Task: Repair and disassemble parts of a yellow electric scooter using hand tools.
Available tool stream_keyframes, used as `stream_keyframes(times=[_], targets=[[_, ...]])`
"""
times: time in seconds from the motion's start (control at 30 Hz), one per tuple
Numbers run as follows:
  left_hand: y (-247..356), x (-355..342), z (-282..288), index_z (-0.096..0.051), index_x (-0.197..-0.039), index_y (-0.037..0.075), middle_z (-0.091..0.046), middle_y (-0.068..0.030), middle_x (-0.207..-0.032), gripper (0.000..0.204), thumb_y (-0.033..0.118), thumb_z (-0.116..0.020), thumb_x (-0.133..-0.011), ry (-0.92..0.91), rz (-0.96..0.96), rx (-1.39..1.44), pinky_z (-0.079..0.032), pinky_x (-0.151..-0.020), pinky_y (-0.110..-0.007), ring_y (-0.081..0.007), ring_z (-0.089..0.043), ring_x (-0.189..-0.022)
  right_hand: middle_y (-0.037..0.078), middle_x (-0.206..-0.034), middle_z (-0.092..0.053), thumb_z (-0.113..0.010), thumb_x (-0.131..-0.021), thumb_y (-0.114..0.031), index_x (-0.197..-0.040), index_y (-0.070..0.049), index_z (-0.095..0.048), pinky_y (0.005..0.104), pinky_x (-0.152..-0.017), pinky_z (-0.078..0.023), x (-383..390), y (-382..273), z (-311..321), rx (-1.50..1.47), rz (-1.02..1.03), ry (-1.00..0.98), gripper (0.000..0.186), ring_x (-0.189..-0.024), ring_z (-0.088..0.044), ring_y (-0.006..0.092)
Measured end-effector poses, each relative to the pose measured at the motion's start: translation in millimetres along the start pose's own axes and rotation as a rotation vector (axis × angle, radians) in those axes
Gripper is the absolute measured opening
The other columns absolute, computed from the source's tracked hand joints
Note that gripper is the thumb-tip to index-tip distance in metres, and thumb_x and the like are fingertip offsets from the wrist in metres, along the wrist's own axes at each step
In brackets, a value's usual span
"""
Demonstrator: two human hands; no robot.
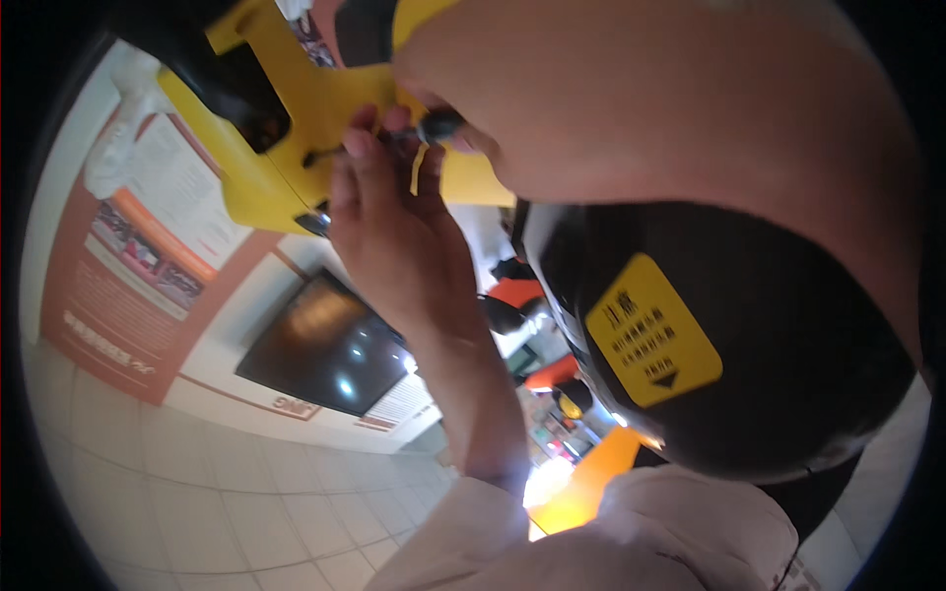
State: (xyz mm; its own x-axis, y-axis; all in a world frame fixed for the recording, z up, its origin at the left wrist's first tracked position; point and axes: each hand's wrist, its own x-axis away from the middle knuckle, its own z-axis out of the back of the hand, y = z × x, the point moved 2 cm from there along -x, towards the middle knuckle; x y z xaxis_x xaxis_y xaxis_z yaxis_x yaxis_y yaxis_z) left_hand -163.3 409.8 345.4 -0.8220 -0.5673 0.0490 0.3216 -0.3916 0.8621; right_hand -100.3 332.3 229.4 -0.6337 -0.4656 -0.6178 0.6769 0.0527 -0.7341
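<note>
My right hand [512, 108] grips the dark handle of a screwdriver [437, 125] against a yellow body panel [281, 84] overhead. The thin shaft points left, toward the panel's seam. My left hand [394, 227] is raised beside it, fingers curled at the shaft; whether they press on the panel too is hidden. A black molded part [241, 84] is set into the yellow panel at upper left. Below my right forearm is a large rounded black part [798, 325] with a yellow warning label [652, 325].
A poster board [128, 286] and a dark wall-mounted screen [320, 340] are at left, beside a tiled surface [227, 502]. Orange and black objects [517, 291] and a bright orange panel [586, 478] show in the gap between my left arm and the black part.
</note>
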Motion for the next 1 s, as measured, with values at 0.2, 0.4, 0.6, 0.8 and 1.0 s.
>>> stream_keyframes(times=[0.2,0.4,0.6,0.8,1.0], targets=[[-6.2,11.1,-2.2,-0.061,-0.103,-0.002,-0.065,-0.0094,-0.093,0.026,0.023,-0.056,-0.098,0.229,-0.190,-0.102,-0.049,-0.079,-0.026,-0.0128,-0.060,-0.083,0.011,-0.087,-0.065,-0.063,-0.084,-0.012,-0.104,-0.005,-0.066,0.0324,-0.075,-0.052,-15.8,-6.6,-6.8,-0.014,-0.005,0.132,0.022,-0.084,-0.064,0.0235],[-15.5,8.6,-21.8,-0.060,-0.100,-0.002,-0.061,-0.0062,-0.082,0.027,0.025,-0.055,-0.098,0.203,-0.310,0.071,-0.049,-0.078,-0.025,-0.0123,-0.060,-0.080,0.011,-0.088,-0.065,-0.063,-0.084,-0.013,-0.105,-0.005,-0.066,0.0323,-0.075,-0.052,-19.9,-15.3,-17.1,-0.036,-0.044,0.149,0.022,-0.085,-0.064,0.0233],[-11.1,5.4,-24.3,-0.059,-0.103,-0.002,-0.064,-0.0078,-0.086,0.029,0.026,-0.052,-0.100,0.308,-0.260,0.097,-0.051,-0.081,-0.028,-0.0151,-0.062,-0.079,0.011,-0.089,-0.065,-0.062,-0.084,-0.014,-0.105,-0.005,-0.065,0.0322,-0.076,-0.052,-33.6,-29.8,-32.1,-0.120,-0.070,0.227,0.023,-0.085,-0.064,0.0231],[-25.6,6.6,-20.7,-0.060,-0.100,-0.002,-0.066,-0.0083,-0.088,0.027,0.024,-0.054,-0.099,0.192,-0.284,0.042,-0.052,-0.082,-0.028,-0.0155,-0.064,-0.082,0.011,-0.090,-0.064,-0.062,-0.085,-0.015,-0.106,-0.005,-0.064,0.0321,-0.076,-0.052,-30.5,-29.2,-38.2,-0.153,-0.120,0.268,0.023,-0.086,-0.064,0.0228],[-14.2,6.1,-23.6,-0.063,-0.090,-0.001,-0.068,-0.0073,-0.083,0.028,0.026,-0.058,-0.097,0.263,-0.293,0.015,-0.053,-0.071,-0.024,-0.0115,-0.065,-0.076,0.011,-0.091,-0.064,-0.062,-0.085,-0.016,-0.107,-0.006,-0.063,0.0320,-0.076,-0.052,-37.6,-50.3,-45.1,-0.188,-0.145,0.267,0.024,-0.087,-0.064,0.0226]])
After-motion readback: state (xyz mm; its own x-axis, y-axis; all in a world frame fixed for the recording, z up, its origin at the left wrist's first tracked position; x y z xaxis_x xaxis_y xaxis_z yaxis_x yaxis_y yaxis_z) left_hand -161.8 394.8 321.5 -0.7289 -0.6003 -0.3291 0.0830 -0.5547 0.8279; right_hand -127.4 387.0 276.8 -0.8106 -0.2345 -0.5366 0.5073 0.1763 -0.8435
